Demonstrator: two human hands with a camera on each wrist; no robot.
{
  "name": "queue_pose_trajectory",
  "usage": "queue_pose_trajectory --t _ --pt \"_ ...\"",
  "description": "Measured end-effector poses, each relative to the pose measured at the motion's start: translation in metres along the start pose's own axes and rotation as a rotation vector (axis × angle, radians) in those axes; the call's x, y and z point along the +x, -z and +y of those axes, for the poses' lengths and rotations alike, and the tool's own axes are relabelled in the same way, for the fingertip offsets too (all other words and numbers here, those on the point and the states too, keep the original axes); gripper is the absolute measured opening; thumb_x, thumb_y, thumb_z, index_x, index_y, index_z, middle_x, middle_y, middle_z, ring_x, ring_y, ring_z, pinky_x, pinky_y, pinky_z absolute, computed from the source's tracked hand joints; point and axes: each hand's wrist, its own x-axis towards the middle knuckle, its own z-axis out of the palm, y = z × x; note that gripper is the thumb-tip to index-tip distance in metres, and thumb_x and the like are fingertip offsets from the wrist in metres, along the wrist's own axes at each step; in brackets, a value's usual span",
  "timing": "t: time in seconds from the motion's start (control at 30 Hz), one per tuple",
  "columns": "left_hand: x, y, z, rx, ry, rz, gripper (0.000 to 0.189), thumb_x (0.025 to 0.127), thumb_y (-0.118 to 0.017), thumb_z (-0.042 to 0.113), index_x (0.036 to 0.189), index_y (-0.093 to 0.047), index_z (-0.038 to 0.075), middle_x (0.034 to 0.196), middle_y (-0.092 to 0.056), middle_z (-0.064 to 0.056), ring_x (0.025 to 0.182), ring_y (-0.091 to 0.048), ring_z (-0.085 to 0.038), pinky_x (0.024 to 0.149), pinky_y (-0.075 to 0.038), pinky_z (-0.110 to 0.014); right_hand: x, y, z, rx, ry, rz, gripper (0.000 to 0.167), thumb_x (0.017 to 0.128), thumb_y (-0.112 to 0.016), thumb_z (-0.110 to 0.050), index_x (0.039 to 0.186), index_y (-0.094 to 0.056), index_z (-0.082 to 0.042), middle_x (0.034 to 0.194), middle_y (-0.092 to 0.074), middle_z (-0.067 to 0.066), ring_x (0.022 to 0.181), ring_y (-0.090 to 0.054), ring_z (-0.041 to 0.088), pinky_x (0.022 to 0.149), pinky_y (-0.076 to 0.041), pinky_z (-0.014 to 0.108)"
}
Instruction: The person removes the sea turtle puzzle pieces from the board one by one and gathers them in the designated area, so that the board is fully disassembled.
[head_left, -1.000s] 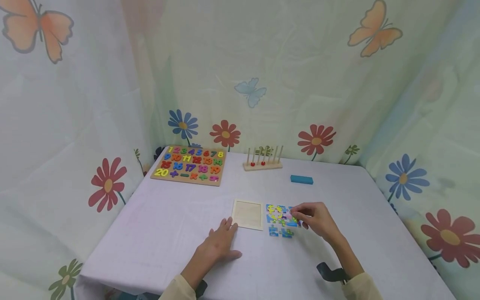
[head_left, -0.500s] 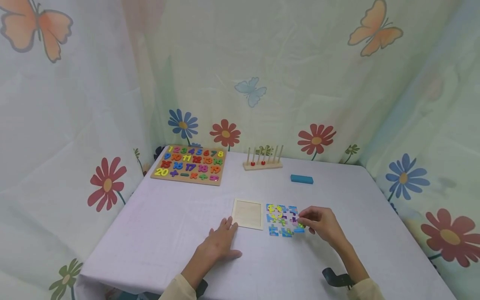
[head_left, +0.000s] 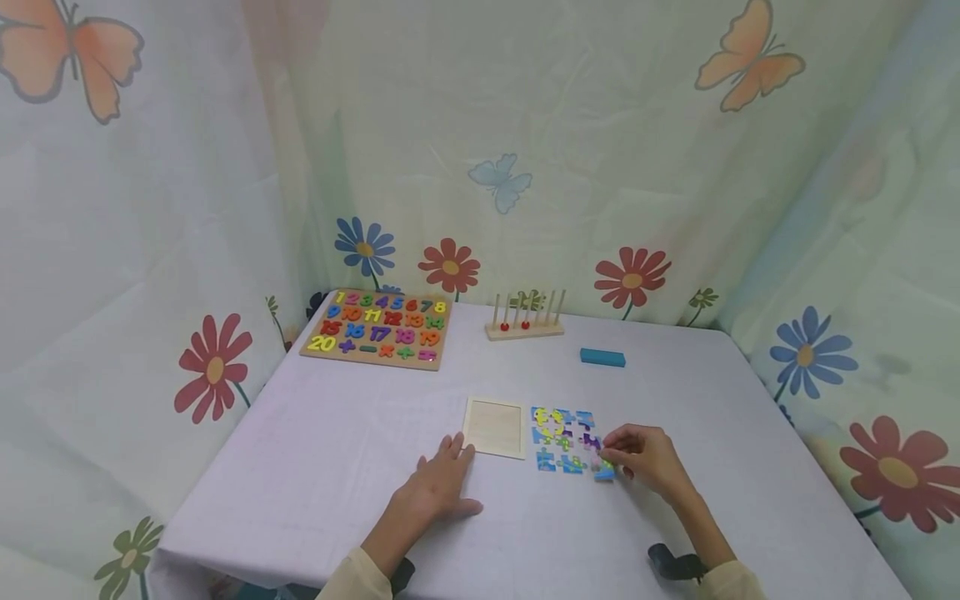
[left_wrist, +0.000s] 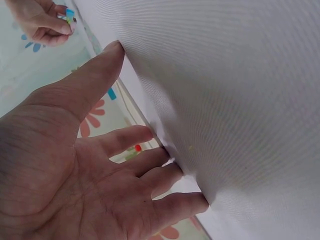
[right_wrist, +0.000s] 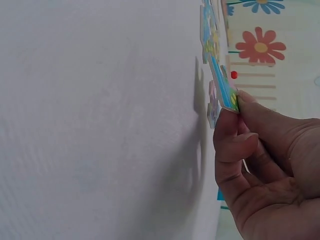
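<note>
A jigsaw puzzle piece (right_wrist: pixel 225 87), blue with green and yellow, is pinched between the thumb and fingers of my right hand (head_left: pixel 651 460), slightly above the table in the right wrist view. Several loose jigsaw pieces (head_left: pixel 551 427) lie in rows just left of that hand. My left hand (head_left: pixel 433 483) rests with spread fingers on the cloth, its fingertips at the lower left corner of a square wooden puzzle frame (head_left: pixel 497 428). In the left wrist view, the fingertips (left_wrist: pixel 177 172) touch down by the frame's edge.
Farther back stand a number board (head_left: pixel 375 331) on the left and a peg stand (head_left: pixel 525 331) with red beads. A blue block (head_left: pixel 602 357) lies at the back right. White cloth (head_left: pixel 337 467) covers the table, and printed curtains surround it.
My right hand has moved right and toward me with the puzzle piece, from the upper rows to the lower right corner of the pieces. The left hand stays in place.
</note>
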Motion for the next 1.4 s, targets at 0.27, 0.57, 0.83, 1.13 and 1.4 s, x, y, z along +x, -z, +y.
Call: queue_pose_trajectory --t 0.27,0.57,0.83,1.13,1.4 --pt "0.002 -0.002 -0.002 -0.015 -0.002 0.006 0.084 0.092 -0.087 0.033 0.159 -0.048 0.0 0.172 -0.036 -0.023 0.16 -0.033 -0.041 0.121 -0.037 -0.067 0.004 -0.008 0.005 -0.05 0.034 0.035 0.008 0.093 -0.081 0.001 0.098 -0.074 0.002 0.084 -0.071 0.006 0.07 -0.059 0.019 0.053 -0.05 0.025" --pt "0.0 0.003 -0.001 -0.023 0.009 0.006 0.085 0.092 -0.087 0.035 0.159 -0.048 0.001 0.173 -0.035 -0.021 0.161 -0.03 -0.039 0.123 -0.035 -0.067 0.004 -0.014 0.0 -0.14 0.051 0.081 0.009 0.092 -0.083 0.0 0.094 -0.074 -0.001 0.087 -0.072 0.006 0.077 -0.061 0.02 0.056 -0.051 0.023" --pt "0.0 0.001 0.0 -0.022 0.001 0.003 0.084 0.092 -0.087 0.033 0.159 -0.049 0.001 0.172 -0.036 -0.021 0.161 -0.032 -0.04 0.122 -0.036 -0.066 -0.002 -0.01 0.002 -0.172 0.037 0.036 0.013 0.089 -0.087 -0.005 0.097 -0.077 -0.002 0.086 -0.072 0.004 0.078 -0.061 0.019 0.059 -0.054 0.024" --pt "-0.001 0.002 0.001 -0.02 0.004 0.003 0.083 0.092 -0.087 0.033 0.158 -0.049 0.0 0.172 -0.036 -0.022 0.161 -0.032 -0.04 0.122 -0.036 -0.066 -0.006 -0.005 0.005 -0.18 0.112 -0.021 0.032 0.076 -0.095 0.001 0.103 -0.078 -0.001 0.095 -0.077 0.003 0.086 -0.066 0.019 0.076 -0.061 0.031" --pt "-0.001 0.001 0.001 -0.02 0.002 -0.005 0.083 0.092 -0.087 0.033 0.158 -0.049 0.0 0.172 -0.036 -0.022 0.161 -0.032 -0.04 0.122 -0.037 -0.066 -0.003 -0.002 0.006 -0.194 0.148 -0.013 0.027 0.079 -0.094 -0.002 0.101 -0.079 -0.002 0.091 -0.076 0.001 0.083 -0.066 0.017 0.072 -0.059 0.027"
